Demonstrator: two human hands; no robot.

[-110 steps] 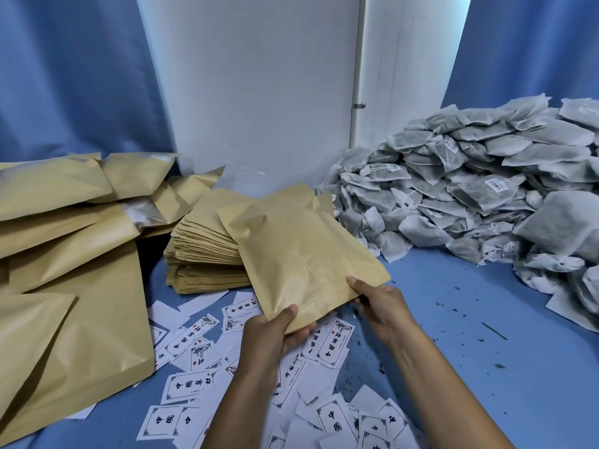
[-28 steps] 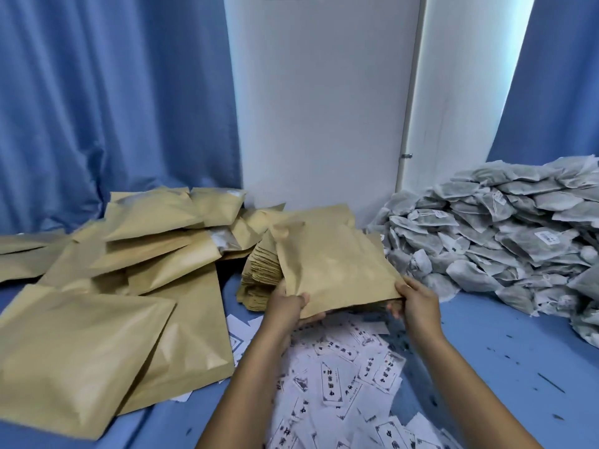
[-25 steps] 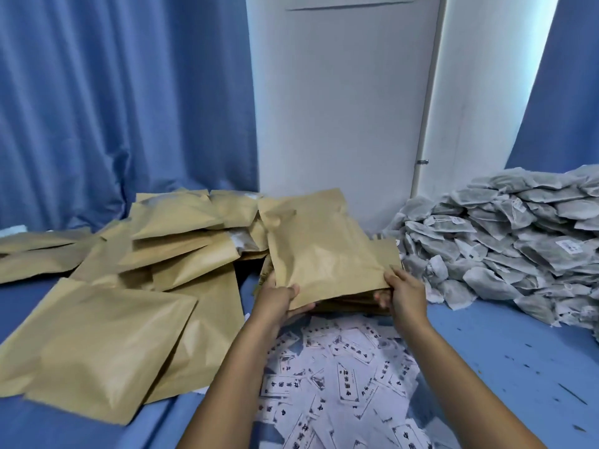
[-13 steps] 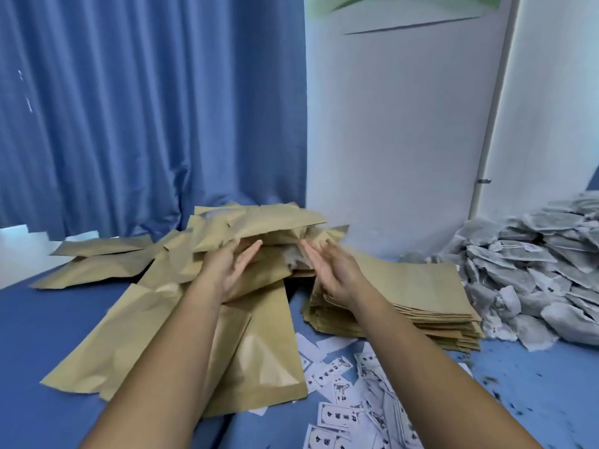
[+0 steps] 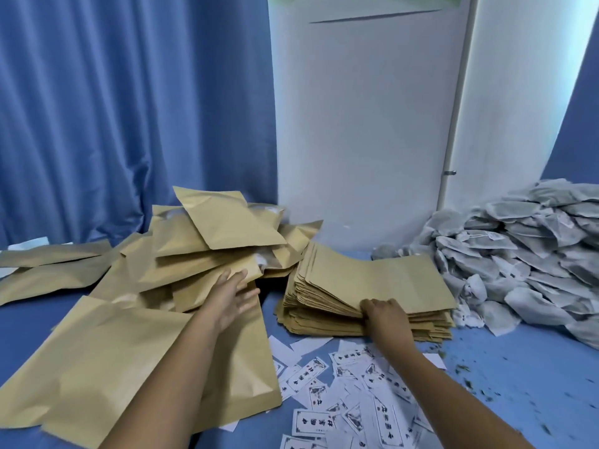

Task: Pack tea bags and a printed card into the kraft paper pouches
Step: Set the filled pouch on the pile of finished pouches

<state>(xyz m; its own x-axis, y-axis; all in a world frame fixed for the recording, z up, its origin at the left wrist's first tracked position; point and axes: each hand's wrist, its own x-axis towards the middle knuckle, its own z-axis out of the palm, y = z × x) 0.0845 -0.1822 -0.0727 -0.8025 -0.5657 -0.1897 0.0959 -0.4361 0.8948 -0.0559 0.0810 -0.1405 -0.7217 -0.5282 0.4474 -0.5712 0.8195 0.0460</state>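
Blue curtains [image 5: 129,108] and a white panel [image 5: 363,124] are seen behind a blue table [image 5: 518,367] in the single head view. At the left, a loose heap of filled pouches [image 5: 207,241] is spread, and the left hand [image 5: 231,294] is laid over it with fingers straight and slightly spread, holding nothing. At centre, a stack of flat pouches [image 5: 372,283] is squared up, its long axis running left to right, with the near edge facing the person. That near edge is pinched by the right hand [image 5: 384,314], whose fingers are curled onto the top sheets.

A fresh pouch is judged to be in the course of being taken. One sheet must next be peeled free and its mouth opened. Printed cards [image 5: 350,400] are scattered just in front; tea bags [image 5: 525,251] are piled at the right.
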